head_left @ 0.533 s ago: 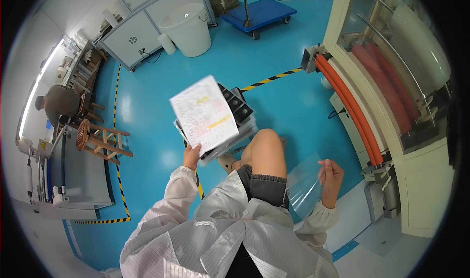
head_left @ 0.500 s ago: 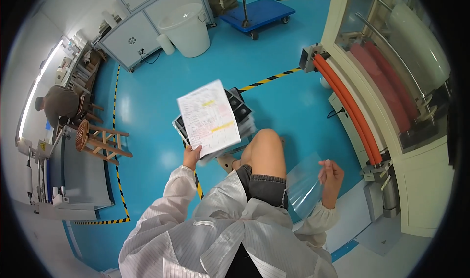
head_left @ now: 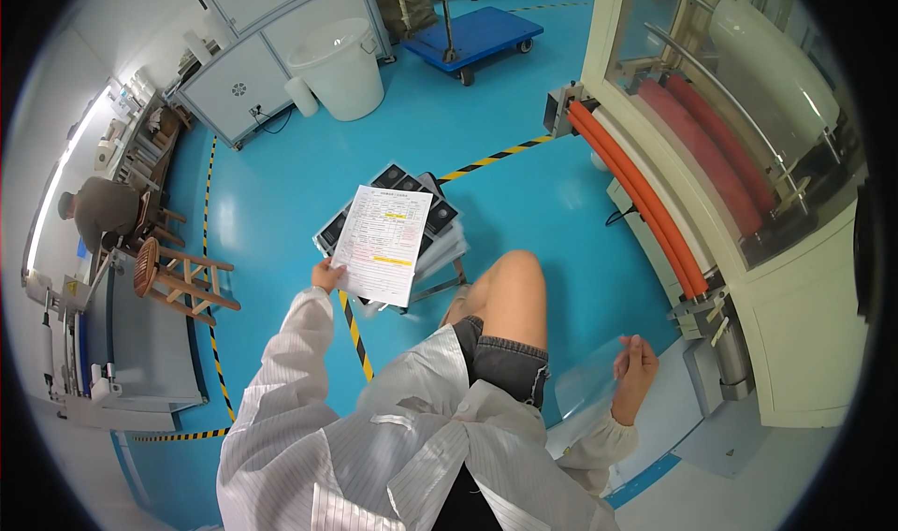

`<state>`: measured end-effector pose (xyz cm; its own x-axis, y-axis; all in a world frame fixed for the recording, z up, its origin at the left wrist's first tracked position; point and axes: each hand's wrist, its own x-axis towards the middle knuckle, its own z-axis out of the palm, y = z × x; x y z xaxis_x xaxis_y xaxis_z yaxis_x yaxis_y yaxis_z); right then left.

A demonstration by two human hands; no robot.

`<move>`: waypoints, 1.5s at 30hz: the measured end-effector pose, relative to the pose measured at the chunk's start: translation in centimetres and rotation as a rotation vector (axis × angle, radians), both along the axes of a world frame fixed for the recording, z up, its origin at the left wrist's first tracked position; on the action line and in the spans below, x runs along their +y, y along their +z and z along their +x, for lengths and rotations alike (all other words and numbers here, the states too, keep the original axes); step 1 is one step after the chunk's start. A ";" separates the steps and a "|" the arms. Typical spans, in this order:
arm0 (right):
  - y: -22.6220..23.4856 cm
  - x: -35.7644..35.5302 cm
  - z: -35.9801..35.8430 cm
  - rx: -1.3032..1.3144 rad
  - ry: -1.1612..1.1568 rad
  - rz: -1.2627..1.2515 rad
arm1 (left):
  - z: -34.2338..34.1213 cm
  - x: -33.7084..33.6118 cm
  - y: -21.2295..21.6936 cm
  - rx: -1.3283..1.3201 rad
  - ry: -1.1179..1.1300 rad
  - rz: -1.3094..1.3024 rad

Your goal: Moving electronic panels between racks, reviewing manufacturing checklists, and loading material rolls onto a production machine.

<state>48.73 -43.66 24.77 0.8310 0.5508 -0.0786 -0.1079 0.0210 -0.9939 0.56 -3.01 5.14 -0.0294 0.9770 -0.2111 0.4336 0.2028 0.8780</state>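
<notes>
Bright blue floor (head_left: 271,222) fills the middle of the room, with yellow and black tape (head_left: 496,160) stuck across it. White paper (head_left: 382,246) covers much of a pile of black cards (head_left: 398,178), so only the cards' top and side parts peek out. The small marks on the paper are too tiny to make out, but two yellow stripes show well. A dark stand (head_left: 440,289) under the pile is mostly hidden. A clear sheet (head_left: 585,381) is so see-through that its edges are hard to find.

The left hand (head_left: 325,275) grasps the paper by its lower left edge, with some fingers tucked out of sight. From those fingers, the paper spreads up and to the right, over the pile. I can't tell if it touches the cards. The right hand (head_left: 636,372) has bent fingers pinching the clear sheet, which hangs down to their left, near the person's bare knee (head_left: 514,288).

Open floor lies left of the pile and beyond it, up to a white bin (head_left: 341,77) and a blue cart (head_left: 477,37). Orange rollers (head_left: 645,194) on a big machine (head_left: 804,363) leave less room on the right.
</notes>
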 end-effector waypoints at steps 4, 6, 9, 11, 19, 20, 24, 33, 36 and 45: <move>0.5 -1.2 -0.2 -0.028 -0.016 -0.008 | -0.1 4.7 2.4 0.504 -0.100 0.272; 0.8 -1.4 -0.6 -0.044 -0.026 0.007 | 1.7 5.9 3.5 0.532 -0.114 0.297; 1.1 -1.3 -1.7 -0.055 -0.009 0.039 | 7.3 3.9 3.4 1.004 0.035 0.284; 1.3 -1.2 -2.8 -0.060 -0.006 0.039 | 11.5 0.9 3.1 1.059 -0.212 0.363; 2.5 -4.9 -4.2 -0.142 0.042 -0.043 | 17.6 -6.3 2.3 0.844 -0.472 0.426; 2.5 -5.7 -4.2 -0.131 0.037 -0.048 | 17.2 -6.0 2.0 0.816 -0.485 0.411; 1.3 -8.0 -5.0 -0.121 -0.004 -0.055 | 16.0 -4.6 1.0 0.689 -0.484 0.377; -1.2 -10.3 -7.2 -0.075 -0.145 -0.062 | 16.0 -4.9 0.9 0.752 -0.519 0.407; -1.5 -10.1 -7.1 -0.030 -0.205 -0.071 | 15.8 -5.5 0.8 0.757 -0.520 0.455; -2.7 -0.3 -3.5 0.038 -0.060 -0.150 | 14.5 -5.9 1.3 0.721 -0.540 0.650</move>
<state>45.21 -43.98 22.12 0.8568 0.4800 -0.1882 -0.1484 -0.1199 -0.9816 15.09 -8.95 6.40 0.5241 0.8168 0.2410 0.7779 -0.5743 0.2548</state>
